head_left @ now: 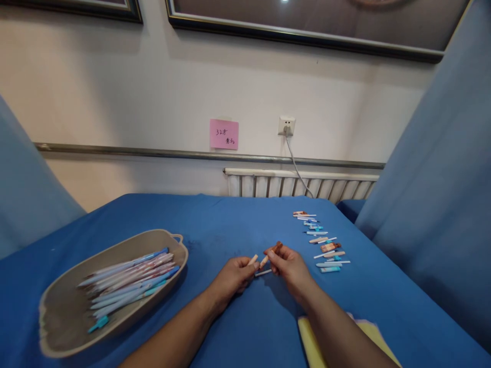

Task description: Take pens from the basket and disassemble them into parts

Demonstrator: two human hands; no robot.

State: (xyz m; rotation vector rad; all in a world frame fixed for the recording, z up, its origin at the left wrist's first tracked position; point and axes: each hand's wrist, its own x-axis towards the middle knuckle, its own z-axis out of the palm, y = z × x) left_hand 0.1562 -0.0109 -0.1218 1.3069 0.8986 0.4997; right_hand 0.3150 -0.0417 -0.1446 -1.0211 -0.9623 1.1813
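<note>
Over the middle of the blue-covered table my two hands are close together. Between the closed fingers of my left hand (238,273) is a cream pen part (253,259), with only its end showing. My right hand (287,263) pinches a brown and cream pen part (270,256) whose dark brown end sticks up past the fingers. The two parts are near each other; whether they touch I cannot tell. A thin white stick, like a pen refill (263,273), shows below the hands, partly hidden by my left fingers.
On the left stands a beige basket (49,306) with several pens (134,278) and a small turquoise piece (98,324). Pen parts (329,247) lie in a row on the right. A yellow cloth (312,340) is under my right forearm. Blue curtains (441,194) hang at both sides.
</note>
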